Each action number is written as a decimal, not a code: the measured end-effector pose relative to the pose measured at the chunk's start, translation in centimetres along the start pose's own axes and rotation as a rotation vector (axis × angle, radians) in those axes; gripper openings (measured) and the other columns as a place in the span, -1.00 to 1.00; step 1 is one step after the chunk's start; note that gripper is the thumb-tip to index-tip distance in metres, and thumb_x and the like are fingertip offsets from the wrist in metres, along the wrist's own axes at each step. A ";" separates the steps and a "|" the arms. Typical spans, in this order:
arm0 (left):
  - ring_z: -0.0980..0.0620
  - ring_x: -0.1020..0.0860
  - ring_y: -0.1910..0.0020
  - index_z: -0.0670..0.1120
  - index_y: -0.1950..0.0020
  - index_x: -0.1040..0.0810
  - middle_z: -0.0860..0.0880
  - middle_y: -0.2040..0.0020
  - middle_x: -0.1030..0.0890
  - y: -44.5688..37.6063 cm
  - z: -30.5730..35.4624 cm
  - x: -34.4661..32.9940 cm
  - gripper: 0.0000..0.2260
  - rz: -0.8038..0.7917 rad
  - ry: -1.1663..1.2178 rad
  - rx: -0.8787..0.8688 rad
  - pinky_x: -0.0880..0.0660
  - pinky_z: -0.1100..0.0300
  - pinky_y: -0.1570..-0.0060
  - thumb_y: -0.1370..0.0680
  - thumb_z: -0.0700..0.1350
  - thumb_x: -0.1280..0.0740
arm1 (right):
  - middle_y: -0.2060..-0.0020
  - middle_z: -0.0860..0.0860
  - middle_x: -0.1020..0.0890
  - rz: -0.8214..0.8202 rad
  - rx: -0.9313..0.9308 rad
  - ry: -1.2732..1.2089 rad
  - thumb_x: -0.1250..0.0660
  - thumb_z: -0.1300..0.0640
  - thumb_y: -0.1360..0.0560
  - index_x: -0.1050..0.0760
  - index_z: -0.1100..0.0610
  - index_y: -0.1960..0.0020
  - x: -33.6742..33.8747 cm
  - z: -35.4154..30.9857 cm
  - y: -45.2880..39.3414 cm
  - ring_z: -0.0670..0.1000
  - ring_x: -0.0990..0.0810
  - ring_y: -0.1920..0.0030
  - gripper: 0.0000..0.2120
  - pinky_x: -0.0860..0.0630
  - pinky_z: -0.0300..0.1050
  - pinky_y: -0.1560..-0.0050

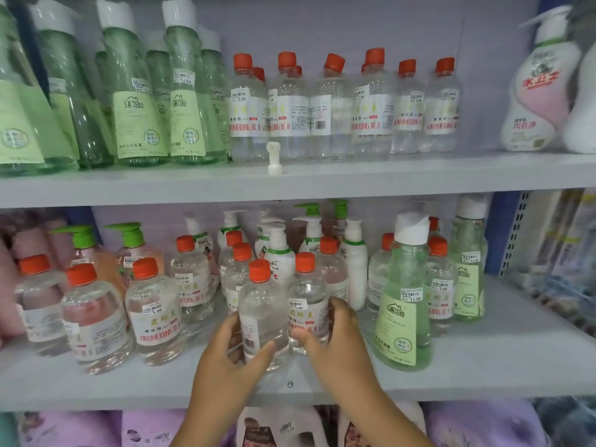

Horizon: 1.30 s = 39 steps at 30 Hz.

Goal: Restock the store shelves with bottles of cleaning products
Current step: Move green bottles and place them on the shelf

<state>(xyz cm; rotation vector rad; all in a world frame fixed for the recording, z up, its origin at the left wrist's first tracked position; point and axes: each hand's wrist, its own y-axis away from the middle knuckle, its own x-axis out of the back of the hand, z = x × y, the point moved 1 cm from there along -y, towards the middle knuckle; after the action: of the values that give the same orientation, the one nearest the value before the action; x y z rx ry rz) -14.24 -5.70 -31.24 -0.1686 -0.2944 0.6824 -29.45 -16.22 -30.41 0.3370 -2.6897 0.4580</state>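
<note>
1. Step in hand, as I judge it: two clear red-capped bottles at the front middle of the lower shelf (483, 366) are being set down or squared up among the stock. The upper shelf (322, 180) already carries a full row of the same kind at about 12 o'clock from the hands.

2. The left hand (225, 359) comes up from 6 o'clock. Its thumb and fingers are curled round the lower body of the left clear bottle (263, 317), which stands upright on the shelf.

3. The right hand (335, 337) reaches in from about 5 o'clock. Its thumb lies across the front and its fingers wrap the far side of the right clear bottle (308, 304). That bottle is upright and touches its neighbour.

4. At 3 o'clock from the right hand, just beside it, stands a tall green bottle (408, 304) with a white cap; a careless wrist could knock it.

5. The next move probably calls for easing both bottles back toward 12 o'clock into the gap, labels facing out, then letting go without tipping the crowded bottles behind.
</note>
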 end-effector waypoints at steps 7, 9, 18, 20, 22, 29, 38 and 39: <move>0.14 -0.67 -0.09 0.24 -0.22 -0.53 0.18 -0.07 -0.70 0.1 -1.7 0.4 -0.34 -0.060 0.022 -0.067 -0.56 0.30 -0.03 -0.25 -0.22 -0.64 | -0.11 -0.12 -0.45 -0.004 0.042 0.153 -0.46 -0.04 -0.49 -0.39 -0.14 -0.34 -0.3 -1.2 -0.7 -0.17 -0.55 0.00 -0.53 -0.55 -0.25 -0.09; 0.12 -0.66 -0.13 0.23 -0.24 -0.53 0.12 -0.10 -0.70 0.4 -1.5 0.2 -0.35 -0.083 0.041 -0.079 -0.55 0.30 -0.07 -0.29 -0.27 -0.63 | -0.07 -0.22 -0.51 -0.125 -0.003 0.027 -0.44 0.01 -0.52 -0.40 -0.25 -0.23 0.8 -1.6 -0.2 -0.22 -0.57 0.01 -0.63 -0.57 -0.28 -0.04; 0.18 -0.68 0.00 0.14 -0.15 -0.55 0.13 0.02 -0.72 2.2 0.7 -2.2 -0.46 0.090 0.141 -0.081 -0.53 0.15 -0.05 -0.34 -0.33 -0.61 | 0.07 -0.12 -0.63 0.351 0.214 -0.162 -0.41 0.24 -0.53 -0.55 -0.16 0.00 13.5 1.5 2.2 -0.11 -0.62 0.09 -0.72 -0.52 -0.37 0.15; 0.15 -0.68 0.01 0.10 -0.15 -0.54 0.09 -0.01 -0.72 2.3 1.8 -3.6 -0.48 0.100 0.129 -0.108 -0.55 0.12 -0.06 -0.36 -0.35 -0.59 | -0.05 -0.13 -0.58 0.329 0.135 -0.131 -0.46 0.11 -0.51 -0.51 -0.15 -0.08 14.8 2.9 0.7 -0.12 -0.62 0.02 -0.76 -0.57 -0.24 0.03; 0.12 -0.69 0.02 0.07 -0.13 -0.55 0.03 0.00 -0.72 2.3 2.9 -5.5 -0.51 0.068 0.101 -0.135 -0.57 0.15 -0.03 -0.36 -0.35 -0.58 | -0.16 -0.17 -0.53 0.202 0.075 -0.093 -0.50 -0.02 -0.46 -0.45 -0.15 -0.19 14.9 3.9 -0.4 -0.19 -0.59 -0.08 -0.64 -0.56 -0.18 -0.08; 0.18 -0.64 -0.02 0.13 -0.25 -0.51 0.04 -0.11 -0.64 2.6 3.7 -12.2 -0.44 0.100 -0.036 -0.131 -0.57 0.36 0.08 -0.36 -0.21 -0.62 | -0.21 -0.29 -0.54 0.009 0.071 0.021 -0.45 -0.26 -0.34 -0.33 -0.28 -0.35 14.2 4.6 -0.9 -0.23 -0.54 -0.21 -0.37 -0.54 -0.08 -0.25; 0.01 -0.55 -0.23 0.13 -0.52 -0.34 0.05 -0.34 -0.50 1.6 4.6 -14.4 -0.34 0.112 -0.552 -0.132 -0.54 0.04 -0.17 -0.47 0.28 -0.39 | -0.30 -0.36 -0.46 -0.047 0.150 0.032 -0.41 -0.18 -0.48 -0.25 -0.28 -0.45 15.3 4.7 0.4 -0.31 -0.45 -0.27 -0.39 -0.45 -0.20 -0.30; -0.03 -0.55 -0.21 0.09 -0.47 -0.38 0.03 -0.30 -0.46 1.7 4.9 -14.8 -0.38 0.174 -0.552 -0.162 -0.55 0.02 -0.11 -0.47 0.26 -0.41 | -0.31 -0.37 -0.46 -0.093 0.159 0.029 -0.40 -0.16 -0.50 -0.25 -0.30 -0.46 15.6 4.8 0.4 -0.31 -0.46 -0.28 -0.41 -0.45 -0.20 -0.31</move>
<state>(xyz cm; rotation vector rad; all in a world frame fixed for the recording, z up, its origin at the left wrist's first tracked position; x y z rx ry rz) -27.72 -13.57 -30.21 -0.1591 -0.8741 0.8718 -45.16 -20.18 -28.19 0.4935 -2.6023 0.6452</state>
